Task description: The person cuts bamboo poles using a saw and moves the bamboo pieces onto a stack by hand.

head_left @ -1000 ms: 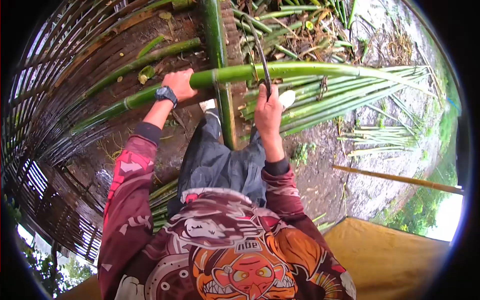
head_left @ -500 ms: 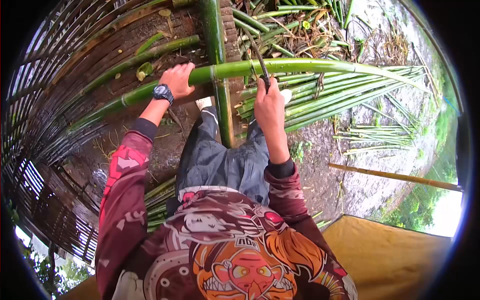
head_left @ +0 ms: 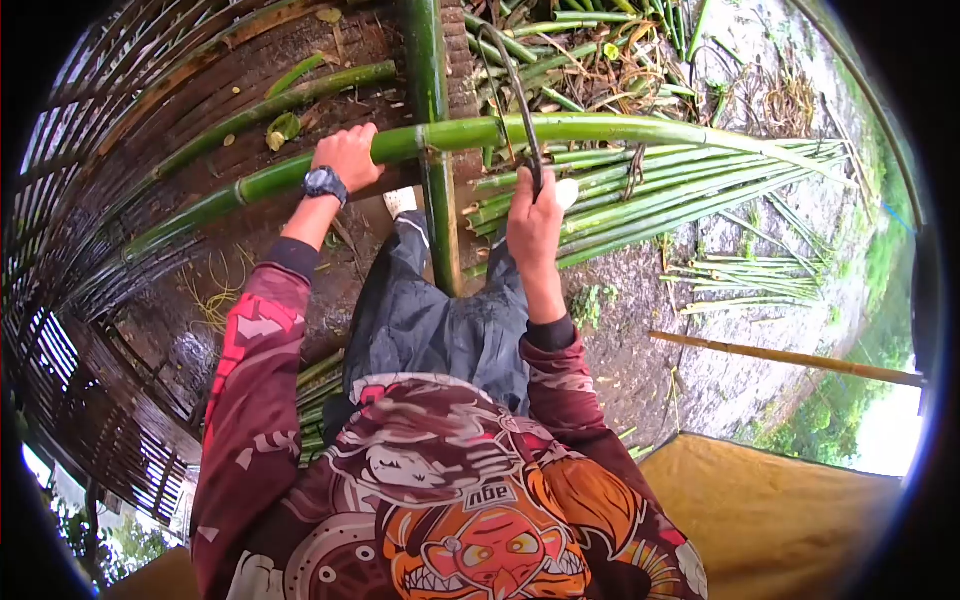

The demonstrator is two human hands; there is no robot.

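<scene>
A long green bamboo pole (head_left: 460, 134) lies crosswise in front of me, over an upright-looking bamboo post (head_left: 427, 80). My left hand (head_left: 347, 160), with a watch on its wrist, is closed around the pole left of the post. My right hand (head_left: 535, 215) grips the handle of a dark bow saw (head_left: 522, 95). Its curved frame passes over the pole just right of the post, and a thin line like its blade shows at the pole. How deep any cut goes I cannot tell.
Cut bamboo poles (head_left: 640, 200) lie in a row at the right, with shorter pieces (head_left: 750, 275) beyond them. Leaves and stalks (head_left: 620, 70) are heaped at the top. A slatted bamboo wall (head_left: 60, 220) curves along the left. A yellow-brown tarp (head_left: 760, 510) hangs at lower right.
The saw and my right hand have shifted slightly, and more of its curved frame shows. My left hand stays on the pole, a little further left in view.
</scene>
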